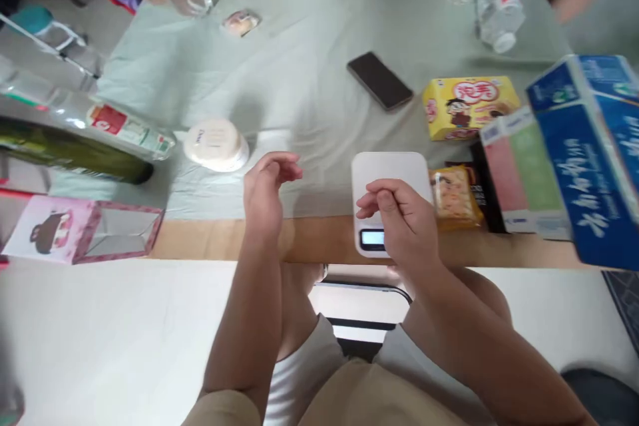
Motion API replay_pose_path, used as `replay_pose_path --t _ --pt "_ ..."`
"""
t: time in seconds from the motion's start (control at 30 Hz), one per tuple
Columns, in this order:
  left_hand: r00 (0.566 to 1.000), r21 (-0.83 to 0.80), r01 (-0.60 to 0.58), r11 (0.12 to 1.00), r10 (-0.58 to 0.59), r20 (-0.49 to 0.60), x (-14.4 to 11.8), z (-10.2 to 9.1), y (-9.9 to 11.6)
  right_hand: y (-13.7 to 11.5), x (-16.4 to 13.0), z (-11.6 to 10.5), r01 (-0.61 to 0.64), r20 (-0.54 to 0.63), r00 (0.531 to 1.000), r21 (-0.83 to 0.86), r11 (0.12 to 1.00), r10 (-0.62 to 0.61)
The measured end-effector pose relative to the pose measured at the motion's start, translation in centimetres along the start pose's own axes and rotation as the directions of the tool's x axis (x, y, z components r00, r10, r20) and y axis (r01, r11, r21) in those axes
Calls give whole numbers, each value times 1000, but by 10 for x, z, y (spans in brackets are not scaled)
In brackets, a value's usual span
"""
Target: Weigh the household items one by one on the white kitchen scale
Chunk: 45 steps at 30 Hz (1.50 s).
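A small white kitchen scale [389, 176] sits at the near edge of the table, its lit display [372, 237] facing me. My right hand [404, 223] rests over the scale's front right part, fingers loosely curled, touching it beside the display. My left hand [267, 193] hovers just left of the scale with curled fingers and holds nothing. A round white lidded tub [215, 144] stands to the left of that hand.
A black phone [380, 80], a yellow snack box [469, 106], an orange snack packet [455, 194] and blue and pink-green cartons [589, 146] lie to the right. Bottles [84, 140] lie at the left, a pink box [82, 229] at the near left edge, plastic bottles [499, 10] at the back.
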<state>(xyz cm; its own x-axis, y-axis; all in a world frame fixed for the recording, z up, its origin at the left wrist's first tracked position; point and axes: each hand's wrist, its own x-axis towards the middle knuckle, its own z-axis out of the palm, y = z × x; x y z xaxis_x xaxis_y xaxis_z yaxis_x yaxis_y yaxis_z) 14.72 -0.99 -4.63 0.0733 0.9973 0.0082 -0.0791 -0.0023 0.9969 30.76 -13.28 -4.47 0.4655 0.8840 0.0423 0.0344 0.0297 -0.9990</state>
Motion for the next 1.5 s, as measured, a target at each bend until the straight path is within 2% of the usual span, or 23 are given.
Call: replay_pose_path --t 0.07,0.17,0.2,0.23,0.3,0.37,0.43,0.5,0.6,0.67,0.8,0.87,0.93,1.03,1.1,1.17,1.27,1.33,1.4,1.5 --pt "977 29 -122 992 125 -175 0 -12 2 4 2 17 15 65 998 -79 997 -10" --pt "837 111 -289 951 308 -452 6 -31 4 5 6 44 65 188 982 -180 981 -30" --pt "804 118 -299 947 316 -504 11 -39 4 4 9 54 70 236 972 -219 973 -17" --pt "792 94 -275 957 281 -541 16 -47 3 2 13 65 69 282 959 -259 963 7" --pt "793 -42 -152 988 96 -602 28 -64 2 -2 28 90 66 353 934 -324 944 56" --pt "782 -225 -5 974 -137 -608 38 -79 2 -4 49 118 82 396 916 -345 935 66" --pt "778 -331 80 940 -266 -569 44 -89 3 0 74 146 138 446 894 -336 932 29" --pt "799 -364 111 925 -301 -521 46 -93 4 7 98 170 234 519 854 -322 918 -35" --pt "883 -375 145 915 -291 -368 45 -93 5 23 123 193 292 565 822 -317 902 -68" --pt "921 -383 152 911 -272 -279 45 -92 4 31 130 201 304 586 807 -311 901 -70" --pt "911 -375 143 916 -269 -312 44 -95 2 32 129 204 364 616 786 -386 848 -58" --pt "922 -336 127 933 -236 -306 43 -96 0 22 122 198 399 604 795 -443 803 -61" --pt "952 -303 101 948 -180 -247 40 -95 0 8 114 181 440 570 814 -475 762 -115" --pt "995 -291 72 954 -87 -39 33 -83 2 -11 99 136 528 482 828 -500 687 -286" --pt "986 -280 92 956 -49 156 27 -68 5 -18 86 96 572 420 818 -517 637 -394" --pt "935 -241 127 962 -36 352 19 -51 8 -20 71 54 568 357 822 -564 599 -443" --pt "804 -167 150 974 -22 594 6 -26 8 -15 48 -2 464 260 878 -672 578 -402" --pt "726 -137 149 979 -15 687 -2 -12 6 -12 35 -29 399 215 907 -716 573 -363" --pt "670 -116 142 983 -9 743 -8 -2 3 -9 24 -48 346 189 930 -741 576 -316" --pt "628 -74 109 991 -11 778 -13 10 0 -6 15 -63 275 159 957 -772 574 -244"
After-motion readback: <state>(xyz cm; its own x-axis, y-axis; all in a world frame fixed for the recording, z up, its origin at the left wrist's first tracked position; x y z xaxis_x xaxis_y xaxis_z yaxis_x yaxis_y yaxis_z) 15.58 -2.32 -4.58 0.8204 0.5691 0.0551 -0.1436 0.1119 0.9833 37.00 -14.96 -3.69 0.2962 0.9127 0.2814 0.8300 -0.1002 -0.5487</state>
